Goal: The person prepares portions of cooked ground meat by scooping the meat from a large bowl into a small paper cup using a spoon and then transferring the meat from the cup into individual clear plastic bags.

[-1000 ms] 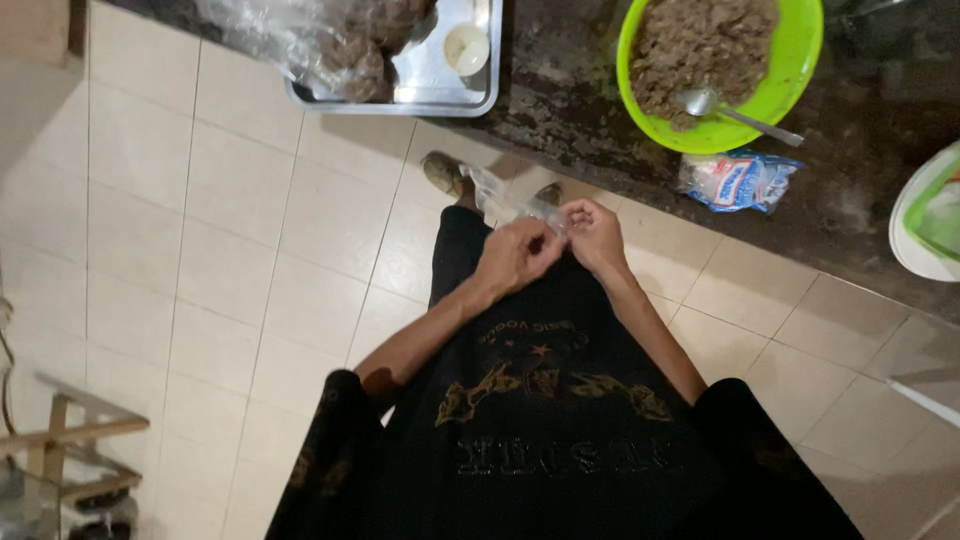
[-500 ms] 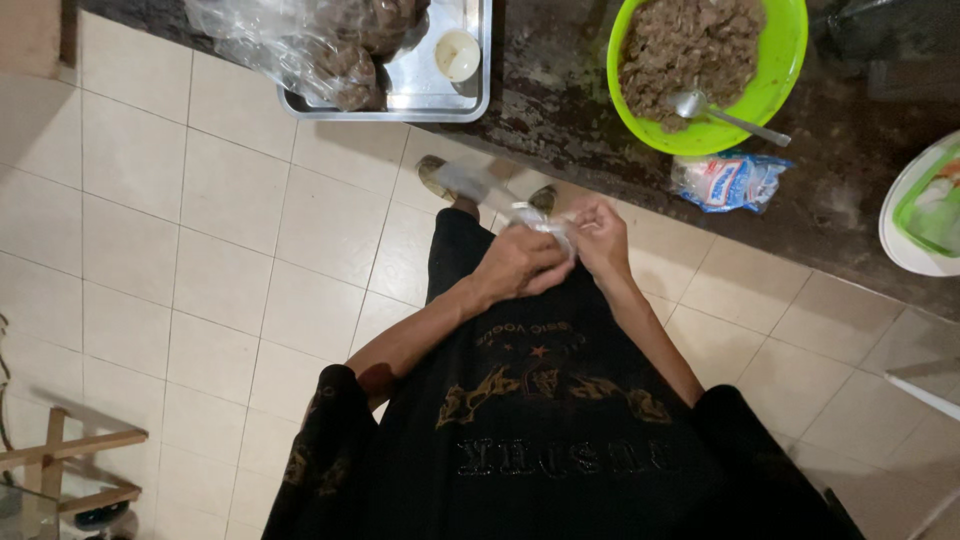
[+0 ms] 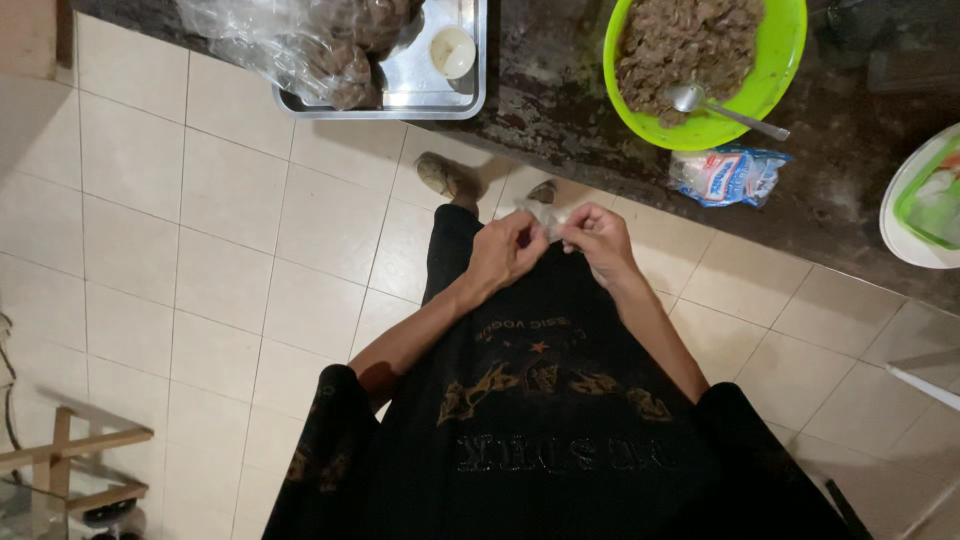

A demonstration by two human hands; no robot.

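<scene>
My left hand [image 3: 505, 250] and my right hand [image 3: 598, 240] meet in front of my waist, both pinching a small clear plastic bag [image 3: 545, 216] between the fingertips. The bag is thin, crumpled and looks empty. Both hands hang over the tiled floor, just short of the dark stone counter [image 3: 560, 110]. On the counter beyond them stands a bright green bowl [image 3: 775, 75] full of brown minced mix, with a metal spoon [image 3: 720, 108] resting in it.
A metal tray [image 3: 440, 100] on the counter's left holds plastic-wrapped brown lumps and a small white cup [image 3: 452, 50]. A small blue-and-white packet [image 3: 725, 175] lies by the bowl. A white plate with a green container [image 3: 925, 200] sits at the right. Wooden rack [image 3: 70, 460] at lower left.
My hands have stayed together at the waist, working the plastic bag between the fingers. The view has shifted slightly; the bag now shows between the fingertips.
</scene>
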